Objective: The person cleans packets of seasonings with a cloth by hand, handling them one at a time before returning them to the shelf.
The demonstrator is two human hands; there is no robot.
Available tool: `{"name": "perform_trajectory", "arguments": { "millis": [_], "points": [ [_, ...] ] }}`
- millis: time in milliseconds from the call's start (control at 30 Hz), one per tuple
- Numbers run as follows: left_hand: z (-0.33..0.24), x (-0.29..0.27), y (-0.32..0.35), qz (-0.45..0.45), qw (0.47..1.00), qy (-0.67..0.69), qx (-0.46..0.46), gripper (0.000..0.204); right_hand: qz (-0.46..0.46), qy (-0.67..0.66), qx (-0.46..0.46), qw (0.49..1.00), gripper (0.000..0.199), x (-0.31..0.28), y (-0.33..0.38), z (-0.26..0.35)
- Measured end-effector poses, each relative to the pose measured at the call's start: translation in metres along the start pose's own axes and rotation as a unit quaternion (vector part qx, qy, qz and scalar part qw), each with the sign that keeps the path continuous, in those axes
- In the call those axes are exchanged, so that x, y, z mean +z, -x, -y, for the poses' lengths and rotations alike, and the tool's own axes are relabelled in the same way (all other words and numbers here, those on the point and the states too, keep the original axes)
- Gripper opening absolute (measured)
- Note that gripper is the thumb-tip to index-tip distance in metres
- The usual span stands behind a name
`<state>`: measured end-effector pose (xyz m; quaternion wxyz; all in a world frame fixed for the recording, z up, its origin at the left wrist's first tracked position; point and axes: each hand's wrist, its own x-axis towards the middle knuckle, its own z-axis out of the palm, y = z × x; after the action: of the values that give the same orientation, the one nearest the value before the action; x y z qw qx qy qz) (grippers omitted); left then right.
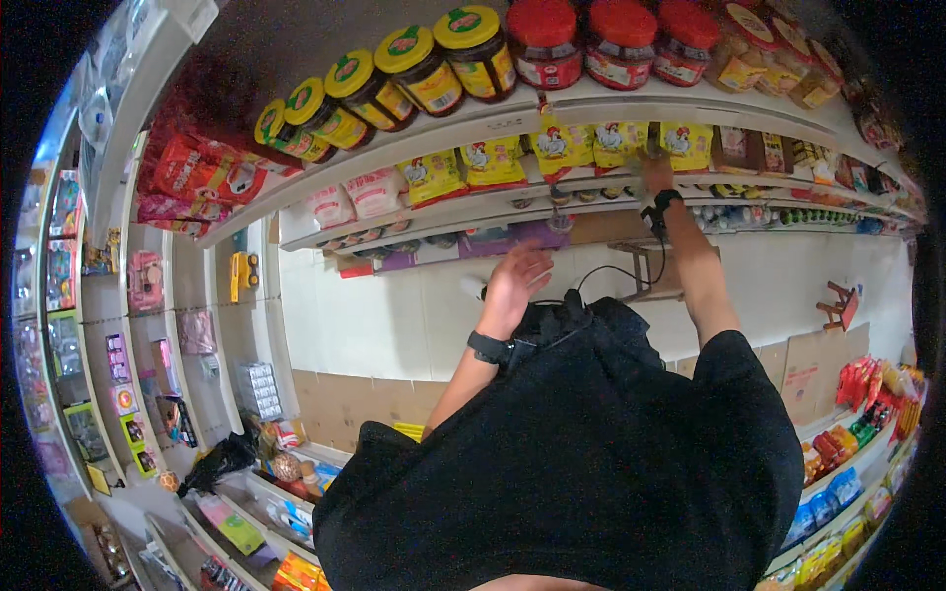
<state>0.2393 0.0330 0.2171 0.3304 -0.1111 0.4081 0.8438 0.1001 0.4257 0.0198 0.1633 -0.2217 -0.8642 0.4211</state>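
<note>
My right hand point(654, 177) reaches up to the shelf ahead, at the gap between a yellow packet with a white hen picture point(619, 146) and another yellow packet point(687, 148) to its right. Its fingertips are small and partly hidden there, so I cannot tell whether they grip a packet. A dark band circles that wrist. My left hand point(518, 284) hangs in the air below the shelf, fingers apart and nothing in it. It wears a dark wristwatch point(490, 348). More yellow packets point(493, 161) stand in the same row to the left.
Above the packets, jars with yellow lids point(424, 69) and jars with red lids point(623, 44) line the upper shelf point(463, 135). White-pink bags point(374, 190) stand at the row's left end. A small red stool point(841, 306) is on the floor at right. Stocked shelves run along the left and behind me.
</note>
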Motion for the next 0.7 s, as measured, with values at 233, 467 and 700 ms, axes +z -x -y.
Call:
{"name": "perform_trajectory", "arguments": {
  "millis": [233,467,700],
  "points": [
    [0.01,0.02,-0.008,-0.012,1.0,0.008,0.001,0.038,0.156,0.021,0.087,0.984,0.077,-0.014,-0.038,-0.006],
    [0.016,0.034,-0.013,-0.014,0.999,0.039,0.033,0.041,0.196,0.188,-0.002,0.962,0.054,-0.023,-0.053,-0.004],
    [0.017,0.007,-0.033,-0.029,0.996,0.08,0.028,0.044,0.15,0.084,-0.098,0.98,0.039,-0.03,-0.048,0.007]
  ]
}}
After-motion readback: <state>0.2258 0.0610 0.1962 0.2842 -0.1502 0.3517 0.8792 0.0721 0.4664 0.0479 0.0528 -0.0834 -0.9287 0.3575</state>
